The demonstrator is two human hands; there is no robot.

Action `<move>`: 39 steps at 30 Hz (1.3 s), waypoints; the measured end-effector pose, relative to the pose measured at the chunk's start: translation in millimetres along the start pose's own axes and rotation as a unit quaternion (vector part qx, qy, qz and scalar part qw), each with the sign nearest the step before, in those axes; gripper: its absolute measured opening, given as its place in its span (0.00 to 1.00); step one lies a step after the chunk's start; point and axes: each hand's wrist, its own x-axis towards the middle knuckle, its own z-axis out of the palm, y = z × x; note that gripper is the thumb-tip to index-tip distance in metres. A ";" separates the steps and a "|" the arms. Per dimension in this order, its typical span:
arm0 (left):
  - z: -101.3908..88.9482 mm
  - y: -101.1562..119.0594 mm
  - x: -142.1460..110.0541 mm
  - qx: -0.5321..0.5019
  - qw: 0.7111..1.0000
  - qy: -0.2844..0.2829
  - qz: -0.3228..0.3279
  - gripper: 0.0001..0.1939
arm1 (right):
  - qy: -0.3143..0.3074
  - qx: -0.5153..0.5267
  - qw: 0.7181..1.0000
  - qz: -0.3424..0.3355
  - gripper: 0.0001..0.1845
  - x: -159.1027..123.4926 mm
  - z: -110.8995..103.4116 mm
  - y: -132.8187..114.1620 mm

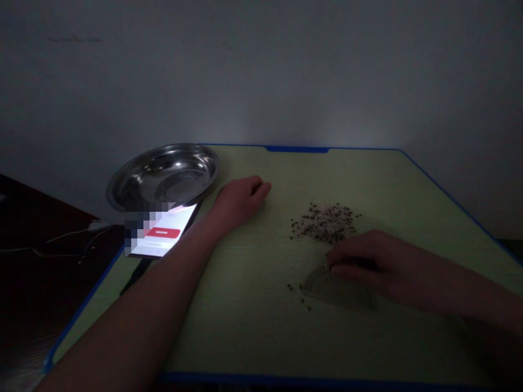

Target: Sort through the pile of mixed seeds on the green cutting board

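My right hand (368, 261) is closed in a pinch at the curved edge of a clear half-round protractor (341, 294), just in front of a pile of pale grains mixed with dark seeds (324, 222). The fingertips overlap the protractor's rim; the dim light blurs the exact grip. Several loose dark seeds (302, 300) lie by the protractor's left end. My left hand (243, 198) rests on the table left of the pile, its fingers loosely curled with nothing visible in them.
A shiny metal bowl (180, 182) stands at the table's back left. A lit phone (161, 234), partly pixelated, sits in front of it beside my left forearm. The pale green table (245, 326) has a blue edge, and a wall rises behind. Cables (69, 234) lie at far left.
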 end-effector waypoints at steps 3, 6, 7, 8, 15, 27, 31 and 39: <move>-0.6 1.3 -0.4 0.000 1.000 -0.003 -0.004 0.17 | -0.015 -0.007 1.000 0.004 0.14 1.3 1.1 -1.5; -1.0 2.5 -0.4 -0.004 1.000 -0.002 -0.005 0.17 | -0.026 -0.015 1.000 0.005 0.15 2.8 4.3 -3.7; -0.9 2.6 -0.3 -0.004 1.000 -0.001 -0.007 0.17 | -0.028 -0.015 1.000 0.003 0.15 3.2 5.7 -4.8; -0.7 2.6 -0.2 -0.004 1.000 -0.002 -0.008 0.17 | -0.026 -0.015 1.000 -0.001 0.15 3.5 7.2 -6.0; 3.2 -2.2 1.1 0.001 1.000 0.014 0.006 0.18 | -0.040 -0.027 0.999 -0.017 0.14 3.9 11.3 -13.1; 2.0 -1.2 0.1 -0.002 1.000 0.005 0.005 0.18 | -0.063 -0.033 0.997 -0.015 0.13 1.1 9.3 -8.9; 2.2 -0.9 0.1 -0.004 1.000 0.004 0.000 0.18 | -0.057 -0.026 0.998 0.002 0.13 1.7 7.8 -10.4; 2.1 -0.6 0.7 0.015 1.000 0.002 0.006 0.18 | -0.046 -0.036 0.998 -0.003 0.14 2.4 11.5 -10.1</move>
